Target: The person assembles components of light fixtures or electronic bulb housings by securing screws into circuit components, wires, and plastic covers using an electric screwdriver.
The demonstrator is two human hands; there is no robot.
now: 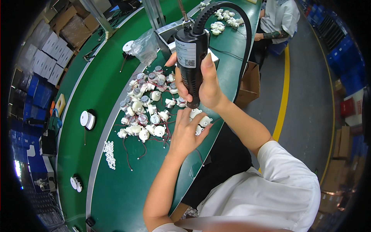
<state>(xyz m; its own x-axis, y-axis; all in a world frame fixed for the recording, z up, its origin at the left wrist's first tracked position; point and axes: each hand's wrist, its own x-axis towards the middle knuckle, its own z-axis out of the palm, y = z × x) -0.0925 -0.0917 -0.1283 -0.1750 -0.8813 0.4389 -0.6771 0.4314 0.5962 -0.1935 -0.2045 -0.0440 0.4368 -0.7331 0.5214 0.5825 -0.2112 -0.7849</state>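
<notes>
My right hand (206, 83) is wrapped around a black electric screwdriver (189, 50) with a pale label, held upright, its lower end pointing down. Just below that end, my left hand (186, 133) grips a cluster of white plastic parts (205, 121) between fingers and thumb at the table's edge. The screwdriver's tip is hidden by my fingers. Left of both hands lies a heap of small white round motor-like units (148, 104) with red and dark wires. Nearer to me, a patch of small white rings (109, 154) rests on the green table (131, 193).
A thick black cable (247, 38) arcs from the screwdriver's top. Behind it stands a metal bracket (166, 36) beside a clear plastic bag (145, 48). White-and-black units (87, 120) sit on the green belt to the left. A co-worker (280, 23) sits at the far right, past a cardboard box (249, 85).
</notes>
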